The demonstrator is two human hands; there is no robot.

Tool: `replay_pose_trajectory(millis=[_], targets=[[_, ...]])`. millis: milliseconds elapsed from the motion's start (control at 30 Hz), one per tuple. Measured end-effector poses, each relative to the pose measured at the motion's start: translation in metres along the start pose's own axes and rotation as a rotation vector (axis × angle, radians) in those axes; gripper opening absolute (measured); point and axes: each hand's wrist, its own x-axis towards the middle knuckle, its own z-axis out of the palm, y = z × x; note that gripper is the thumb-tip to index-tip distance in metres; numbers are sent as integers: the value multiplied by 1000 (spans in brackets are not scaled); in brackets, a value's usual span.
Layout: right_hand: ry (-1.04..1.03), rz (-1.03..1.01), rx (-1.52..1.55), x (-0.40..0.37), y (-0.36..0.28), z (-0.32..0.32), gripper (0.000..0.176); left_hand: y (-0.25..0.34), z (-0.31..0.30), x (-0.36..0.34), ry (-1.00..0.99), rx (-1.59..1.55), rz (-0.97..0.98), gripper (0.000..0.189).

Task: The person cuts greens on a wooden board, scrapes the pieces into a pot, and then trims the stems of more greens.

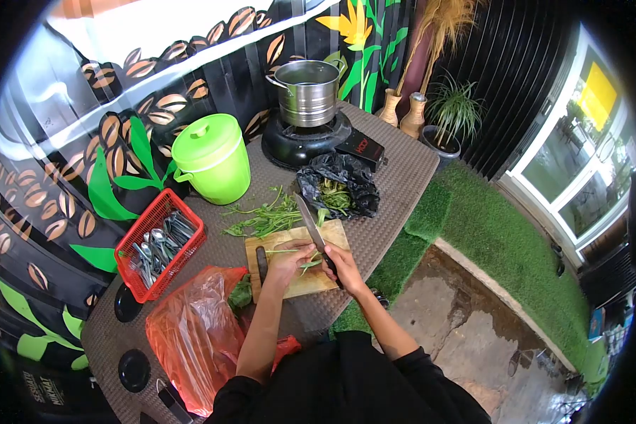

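Note:
My right hand (343, 266) is wrapped round the dark handle of a kitchen knife (309, 220), its blade pointing up and away from me. My left hand (292, 260) pinches thin green stems (283, 251) over a wooden cutting board (302, 285). Both hands are close together above the board, near the knife's handle end. A dark elongated slot or handle (262, 264) shows at the board's left side. Loose leafy greens (267, 218) lie just beyond the board. Beside them a black plastic bag (364, 185) sits open with more greens (334, 198) in it.
A steel pot (308, 106) stands on a black stove (290, 145) at the back. Left of it are a lidded green bucket (215, 166) and a red basket (164, 279) of cutlery. An orange-red plastic bag (194, 325) lies near my left arm. The table's right edge (396, 222) drops to grass-like turf.

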Motion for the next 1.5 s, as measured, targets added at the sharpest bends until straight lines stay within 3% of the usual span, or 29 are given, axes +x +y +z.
replay_pose_trajectory(millis=[333,633,700,900,1000,1233,1500], targets=[[96,-106,57,1,20,7,33,-16,0,9,-14,-240,-8,16],[328,-334,-233,-7,28,10,30,-23,-7,18,-140,-423,55,19],[269,-151,-14,-6,33,6,27,-24,-8,18,-37,-317,75,20],[257,-58,181,-5,27,7,34,-10,-4,7,13,-383,30,25],[216,-47,199,-6,29,4,33,-15,-11,9,-44,-278,108,26],[196,7,224,-8,33,3,33,-15,-12,10,-17,-326,84,26],[204,78,219,-5,29,-1,33,-14,-11,4,8,-143,122,24]])
